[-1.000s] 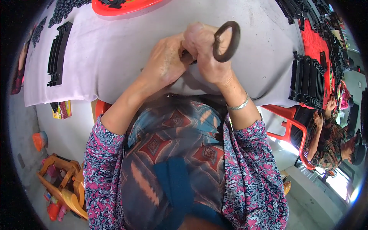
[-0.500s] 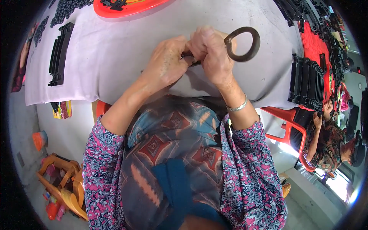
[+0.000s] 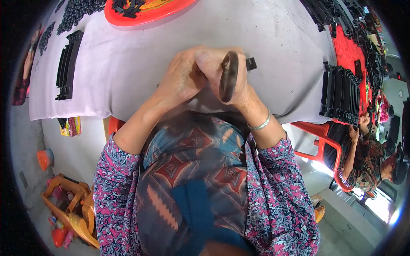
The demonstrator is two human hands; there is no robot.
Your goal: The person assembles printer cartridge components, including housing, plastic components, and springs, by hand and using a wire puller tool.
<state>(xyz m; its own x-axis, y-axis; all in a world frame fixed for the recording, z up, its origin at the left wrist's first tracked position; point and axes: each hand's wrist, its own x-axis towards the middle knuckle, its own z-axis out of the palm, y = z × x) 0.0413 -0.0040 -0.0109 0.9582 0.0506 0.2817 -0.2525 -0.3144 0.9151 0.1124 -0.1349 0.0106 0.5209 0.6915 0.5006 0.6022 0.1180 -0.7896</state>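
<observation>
My hands meet over the cloth-covered table, in front of my body. My right hand (image 3: 235, 79) is closed round a tool with a large dark metal loop handle (image 3: 229, 77); the loop now shows nearly edge-on, and the tool's working end is hidden. My left hand (image 3: 183, 74) presses against the right one, its fingers curled and partly out of sight. What it grips, if anything, cannot be made out. A small black piece (image 3: 251, 64) shows just beyond my right hand; whether it is held or lies on the cloth is unclear.
A red tray (image 3: 153, 19) with black pieces stands at the far edge. Black slotted strips (image 3: 68, 66) lie left, and more black parts (image 3: 341, 96) are stacked right. Small dark beads (image 3: 79, 15) sit far left. Another person sits right, by a red chair (image 3: 318, 145).
My right hand has turned and come slightly nearer, so the loop swings from face-on to edge-on. The small black piece has come into view beyond it.
</observation>
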